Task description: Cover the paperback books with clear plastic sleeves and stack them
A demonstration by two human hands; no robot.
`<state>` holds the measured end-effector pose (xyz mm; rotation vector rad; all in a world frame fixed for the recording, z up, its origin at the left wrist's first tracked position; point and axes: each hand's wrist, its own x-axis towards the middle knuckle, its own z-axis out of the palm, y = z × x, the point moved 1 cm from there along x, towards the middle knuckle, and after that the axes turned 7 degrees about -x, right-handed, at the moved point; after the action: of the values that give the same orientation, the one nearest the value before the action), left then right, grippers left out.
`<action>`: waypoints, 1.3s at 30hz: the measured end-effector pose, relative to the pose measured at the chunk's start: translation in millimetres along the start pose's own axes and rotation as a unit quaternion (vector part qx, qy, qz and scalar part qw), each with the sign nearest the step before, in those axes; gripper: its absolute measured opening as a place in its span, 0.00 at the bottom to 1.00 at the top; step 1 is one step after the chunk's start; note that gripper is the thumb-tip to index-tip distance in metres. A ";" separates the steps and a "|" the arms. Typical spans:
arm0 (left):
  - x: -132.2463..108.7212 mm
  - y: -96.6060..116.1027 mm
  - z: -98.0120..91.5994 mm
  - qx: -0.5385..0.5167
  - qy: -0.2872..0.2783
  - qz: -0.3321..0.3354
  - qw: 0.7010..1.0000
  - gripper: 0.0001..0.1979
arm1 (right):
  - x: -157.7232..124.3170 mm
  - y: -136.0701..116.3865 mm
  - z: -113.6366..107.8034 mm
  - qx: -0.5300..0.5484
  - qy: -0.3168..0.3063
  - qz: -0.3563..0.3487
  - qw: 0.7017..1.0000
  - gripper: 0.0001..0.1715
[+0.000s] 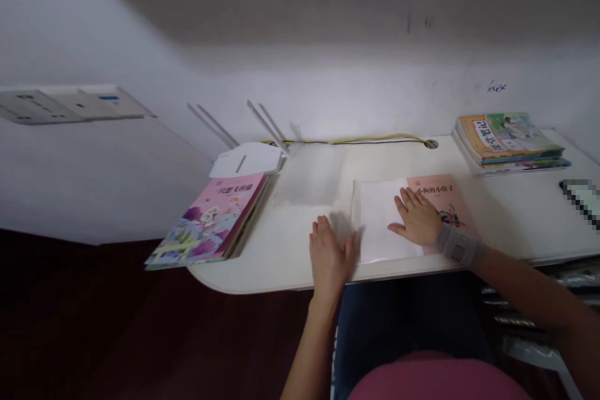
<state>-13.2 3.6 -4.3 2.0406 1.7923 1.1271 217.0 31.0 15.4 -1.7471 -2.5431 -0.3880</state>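
A pink book (443, 200) lies on the white desk (300, 256) in front of me, with a white sheet (382, 231) over its left part. Flat across the border between sheet and cover rests my right hand (417, 219), fingers stretched out, a grey watch on its wrist. My left hand (330, 256) is on the desk just left of the sheet, its fingers extended and the thumb apart, holding nothing visible. Beyond it lies a translucent plastic sheet (309, 175).
At left, a stack of books (206, 219) overhangs the desk edge beside a white router (248, 159). Another book stack (510, 137) stands back right, near a phone (584, 200). A yellow cable (356, 139) runs along the wall to a desk hole.
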 end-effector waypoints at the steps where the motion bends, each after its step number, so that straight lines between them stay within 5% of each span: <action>1: -0.7 -2.7 -3.0 -0.011 -0.007 -0.024 1.000 0.37 | -2.8 -4.0 -1.7 -0.001 0.002 0.014 1.000 0.44; 7: -15.0 -4.4 -10.0 -0.089 -0.063 -0.056 0.992 0.20 | -49.1 -35.7 -7.1 0.033 0.043 0.031 0.998 0.46; 14: -15.9 39.6 -18.1 -0.234 -0.002 -0.107 0.966 0.18 | -72.1 -41.1 -11.3 0.077 0.063 0.021 0.995 0.46; 18: -9.4 70.0 -23.1 -0.302 0.002 0.001 0.953 0.19 | -70.4 -35.4 -10.8 0.107 0.094 0.007 0.990 0.31; 28: 12.0 110.0 -8.8 -0.373 -0.028 0.185 0.909 0.31 | -74.0 -22.2 -13.8 0.348 0.142 -0.008 0.927 0.25; 32: 24.8 95.8 -7.0 -0.401 0.054 0.199 0.893 0.35 | -75.5 10.0 -14.3 0.461 0.099 -0.014 0.882 0.20; 35: 27.8 69.2 -4.0 -0.379 0.120 0.148 0.906 0.42 | -85.3 42.3 -8.3 0.492 0.064 0.081 0.865 0.18; 37: 25.8 52.0 -0.6 -0.364 0.098 0.102 0.920 0.48 | -93.1 58.4 -5.3 0.507 0.036 0.130 0.851 0.17; 39: 22.9 40.9 3.8 -0.357 -0.003 0.036 0.934 0.47 | -98.3 67.2 -5.9 0.520 0.017 0.143 0.842 0.16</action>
<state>19.8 15.8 26.9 1.6534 1.0602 1.5019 314.5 -37.6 17.3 -1.5106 -1.7520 0.8170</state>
